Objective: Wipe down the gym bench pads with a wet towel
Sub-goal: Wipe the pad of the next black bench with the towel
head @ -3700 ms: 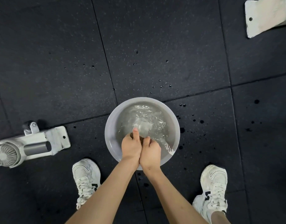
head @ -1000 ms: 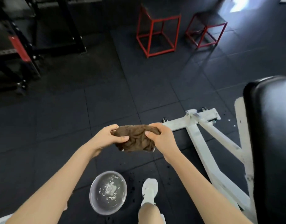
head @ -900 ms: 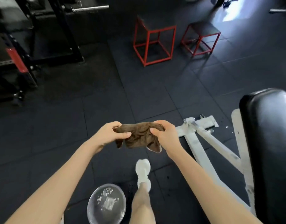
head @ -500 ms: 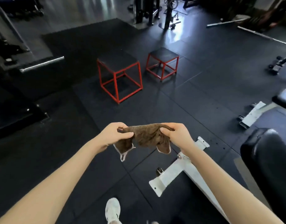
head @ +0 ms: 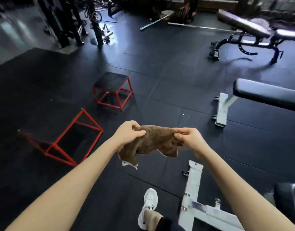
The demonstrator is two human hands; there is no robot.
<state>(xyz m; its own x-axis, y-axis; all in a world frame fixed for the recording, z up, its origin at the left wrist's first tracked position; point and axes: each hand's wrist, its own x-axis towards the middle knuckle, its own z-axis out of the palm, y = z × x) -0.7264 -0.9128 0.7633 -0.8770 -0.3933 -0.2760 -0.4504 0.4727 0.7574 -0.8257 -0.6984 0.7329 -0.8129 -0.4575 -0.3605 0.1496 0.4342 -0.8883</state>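
Both hands hold a brown towel (head: 153, 142) stretched in the air above the dark rubber floor (head: 160, 77).

The left hand (head: 126, 135) pinches the towel's left top edge and the right hand (head: 190, 139) pinches its right top edge; the cloth sags between them, 1 corner dangling below the left hand. Right of the towel and farther off stands a black bench pad (head: 266, 95) on a white frame (head: 220, 110); just below the towel's right side lies another white frame foot (head: 193, 177). Left of the towel sit 2 red-framed boxes (head: 112, 90), 1 tipped on its side. Bare floor lies open straight beyond the towel. A white shoe (head: 149, 205) is below it.
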